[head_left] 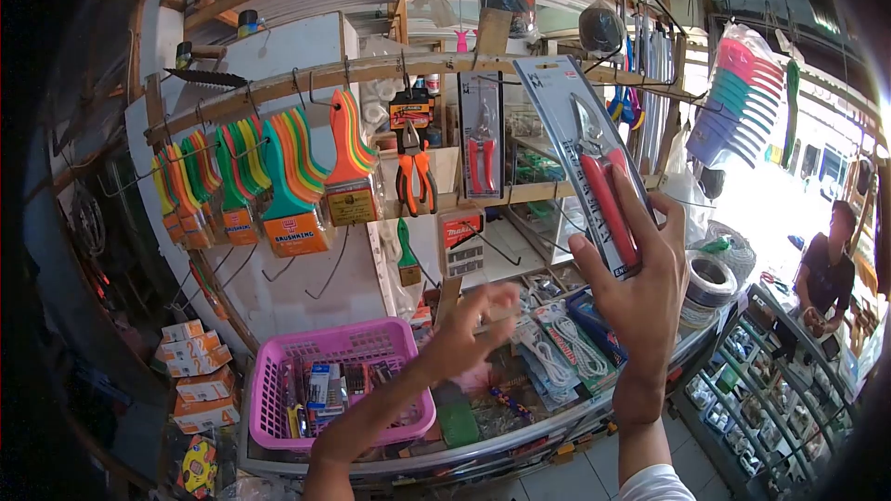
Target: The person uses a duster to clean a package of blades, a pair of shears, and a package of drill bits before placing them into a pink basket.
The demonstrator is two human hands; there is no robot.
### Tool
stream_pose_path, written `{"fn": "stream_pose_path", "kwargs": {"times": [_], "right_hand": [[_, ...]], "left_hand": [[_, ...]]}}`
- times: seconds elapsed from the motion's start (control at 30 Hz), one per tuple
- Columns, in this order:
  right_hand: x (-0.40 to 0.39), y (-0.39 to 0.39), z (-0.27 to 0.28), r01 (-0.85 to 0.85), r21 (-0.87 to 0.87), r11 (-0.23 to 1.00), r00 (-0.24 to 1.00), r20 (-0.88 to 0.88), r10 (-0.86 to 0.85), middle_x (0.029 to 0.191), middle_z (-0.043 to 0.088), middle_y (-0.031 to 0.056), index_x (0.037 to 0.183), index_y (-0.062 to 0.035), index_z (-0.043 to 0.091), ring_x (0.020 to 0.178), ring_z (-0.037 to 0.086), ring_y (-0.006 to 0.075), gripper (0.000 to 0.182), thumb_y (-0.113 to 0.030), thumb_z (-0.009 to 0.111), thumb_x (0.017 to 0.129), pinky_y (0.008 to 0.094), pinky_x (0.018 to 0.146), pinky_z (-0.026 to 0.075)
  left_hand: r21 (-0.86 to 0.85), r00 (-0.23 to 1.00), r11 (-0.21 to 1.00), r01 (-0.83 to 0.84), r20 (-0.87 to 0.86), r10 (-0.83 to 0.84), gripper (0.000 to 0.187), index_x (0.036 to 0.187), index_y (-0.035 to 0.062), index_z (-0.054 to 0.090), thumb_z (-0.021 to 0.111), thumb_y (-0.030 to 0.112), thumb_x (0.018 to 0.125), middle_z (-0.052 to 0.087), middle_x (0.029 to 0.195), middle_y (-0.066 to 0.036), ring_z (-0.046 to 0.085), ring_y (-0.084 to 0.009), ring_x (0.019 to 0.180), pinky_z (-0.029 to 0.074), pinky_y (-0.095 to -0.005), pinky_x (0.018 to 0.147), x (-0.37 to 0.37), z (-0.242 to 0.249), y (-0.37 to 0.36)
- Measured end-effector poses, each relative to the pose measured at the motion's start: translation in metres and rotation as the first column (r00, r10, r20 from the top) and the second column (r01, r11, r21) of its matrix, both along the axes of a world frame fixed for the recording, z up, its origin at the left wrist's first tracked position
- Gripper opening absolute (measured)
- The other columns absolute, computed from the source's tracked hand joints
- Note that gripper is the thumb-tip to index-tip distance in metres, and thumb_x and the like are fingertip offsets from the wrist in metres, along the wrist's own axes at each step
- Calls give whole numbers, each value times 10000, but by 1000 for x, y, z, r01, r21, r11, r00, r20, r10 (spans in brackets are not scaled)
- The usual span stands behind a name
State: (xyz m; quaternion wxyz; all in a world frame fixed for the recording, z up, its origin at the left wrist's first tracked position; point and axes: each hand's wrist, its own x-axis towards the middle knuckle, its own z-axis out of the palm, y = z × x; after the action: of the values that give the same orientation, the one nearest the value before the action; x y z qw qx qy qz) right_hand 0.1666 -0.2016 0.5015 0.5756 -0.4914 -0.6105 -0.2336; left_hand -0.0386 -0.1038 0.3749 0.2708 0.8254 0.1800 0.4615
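Observation:
My right hand (645,264) grips the lower part of a blister pack of red-handled pruning shears (594,162), raised tilted at the right of the rack. The pack's top is close to the wooden rail (408,65). My left hand (475,329) is in the air over the counter, slightly blurred, fingers apart and loosely bent, with nothing visible in it. Left of the held pack hangs another pack of red-handled pruning shears (481,144). Orange-and-black pliers (415,162) hang beside that one.
Paint brushes (297,176) hang on hooks at left. On the glass counter are a pink basket (269,408) of small tools and packed white cables (566,353). Bare metal hooks (329,269) stick out below the rail. A person (826,269) is at far right behind a display case.

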Motion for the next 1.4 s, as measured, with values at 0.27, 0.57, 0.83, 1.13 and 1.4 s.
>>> {"fn": "stream_pose_path", "kwargs": {"times": [0.27, 0.57, 0.83, 1.13, 1.4], "right_hand": [[-16, -6, -1, -13, -34, 999, 992, -123, 9, 1173, 544, 226, 1375, -215, 580, 1033, 613, 392, 702, -310, 817, 721, 452, 865, 499], [-23, -9, -13, 56, -137, 989, 991, -115, -72, 1186, 534, 229, 1396, -234, 558, 1049, 613, 403, 726, -377, 813, 731, 466, 854, 504], [-42, 36, -25, 94, -299, 949, 993, -40, -111, 1217, 479, 252, 1526, -273, 326, 1110, 560, 448, 808, -492, 690, 839, 517, 888, 478], [-64, 176, -25, 167, -296, 941, 980, 155, -125, 1210, 474, 286, 1493, -247, 332, 1102, 565, 468, 780, -481, 679, 835, 561, 891, 455], [-84, 232, -27, -30, -439, 898, 990, 112, 88, 1314, 420, 342, 1526, -186, 224, 1159, 539, 520, 847, -501, 624, 849, 611, 974, 406]], "left_hand": [[378, 934, 878, -294, 307, 181, 490, 1361, 12, 477, 569, 293, 971, 543, 1299, -172, 540, -267, 1190, 405, -381, 1007, 6, 156, -8], [345, 946, 921, -182, 317, 68, 590, 1457, 17, 389, 489, 386, 1006, 437, 1463, -212, 467, -322, 1309, 323, -417, 1114, 42, 182, 54], [287, 946, 909, -304, 207, 251, 615, 1412, -29, 413, 449, 426, 1000, 473, 1395, -277, 412, -436, 1330, 308, -468, 1122, 54, 181, 65], [131, 866, 864, -485, -61, 496, 776, 1455, 29, 374, 398, 627, 960, 354, 1436, -360, 304, -487, 1380, 261, -516, 1132, 26, 160, 67], [202, 906, 891, -406, -43, 422, 736, 1438, -1, 372, 402, 588, 997, 410, 1408, -249, 370, -319, 1359, 286, -389, 1120, -24, 145, -5]]}}
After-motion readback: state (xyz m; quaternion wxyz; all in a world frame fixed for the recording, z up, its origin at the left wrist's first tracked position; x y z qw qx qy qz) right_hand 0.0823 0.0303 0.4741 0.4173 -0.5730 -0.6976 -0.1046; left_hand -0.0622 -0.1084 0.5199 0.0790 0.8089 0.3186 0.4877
